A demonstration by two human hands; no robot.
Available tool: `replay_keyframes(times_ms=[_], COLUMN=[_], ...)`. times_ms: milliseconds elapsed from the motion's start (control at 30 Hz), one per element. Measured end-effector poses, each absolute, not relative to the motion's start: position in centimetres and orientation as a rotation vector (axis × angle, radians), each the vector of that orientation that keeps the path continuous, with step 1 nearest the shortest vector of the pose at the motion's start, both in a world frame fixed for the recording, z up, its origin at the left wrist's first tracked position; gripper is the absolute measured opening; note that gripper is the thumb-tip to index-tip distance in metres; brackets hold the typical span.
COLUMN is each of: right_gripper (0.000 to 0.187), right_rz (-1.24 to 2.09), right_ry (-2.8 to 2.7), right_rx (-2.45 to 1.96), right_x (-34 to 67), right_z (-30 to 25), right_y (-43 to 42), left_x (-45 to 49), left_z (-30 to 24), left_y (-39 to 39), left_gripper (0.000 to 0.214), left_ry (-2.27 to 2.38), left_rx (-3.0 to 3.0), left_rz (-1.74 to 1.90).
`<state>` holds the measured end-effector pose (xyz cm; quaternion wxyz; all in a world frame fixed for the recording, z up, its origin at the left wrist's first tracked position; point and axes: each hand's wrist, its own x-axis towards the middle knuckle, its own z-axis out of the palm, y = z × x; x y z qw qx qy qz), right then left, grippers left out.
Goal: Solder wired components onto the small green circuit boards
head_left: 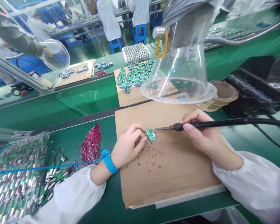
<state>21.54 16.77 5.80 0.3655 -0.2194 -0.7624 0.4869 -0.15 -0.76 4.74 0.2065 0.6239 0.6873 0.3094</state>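
Note:
My left hand (128, 146) pinches a small green circuit board (150, 134) by its edge, just above a brown cardboard sheet (168, 174) scorched with dark specks. My right hand (200, 132) grips a black soldering iron (196, 125) like a pen. Its metal tip (160, 128) points at the board and sits very close to it; I cannot tell if they touch. A blue wrist strap (110, 163) circles my left wrist, and its blue cord runs off to the left.
A clear plastic fume hood (179, 71) hangs above the far cardboard edge, beside a round tip cleaner (224, 95). Red-wired parts (91, 144) and a bag of components (16, 177) lie left. Green boards (135, 77) are heaped ahead. Co-workers in white gowns (108, 18) stand beyond.

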Motion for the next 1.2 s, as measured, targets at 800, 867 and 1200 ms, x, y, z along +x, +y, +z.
replay_keyframes(times_ms=[800, 867, 1200], right_gripper=[0.018, 0.017, 0.012], right_rz=[1.301, 1.295, 1.272], right_ry=[-2.133, -2.132, -2.149], right_rx=[-0.355, -0.349, -0.31], right_x=[21.5, 21.5, 21.6], right_z=[4.7, 4.7, 4.8], right_y=[16.9, 16.8, 16.7], left_x=[-0.1, -0.1, 0.1], left_z=[4.9, 4.9, 4.8], left_y=[-0.7, -0.7, -0.5], left_gripper=[0.017, 0.017, 0.016], left_ry=[1.9, 1.901, 1.927], left_rx=[1.78, 1.787, 1.782], left_rz=[0.792, 0.795, 0.8])
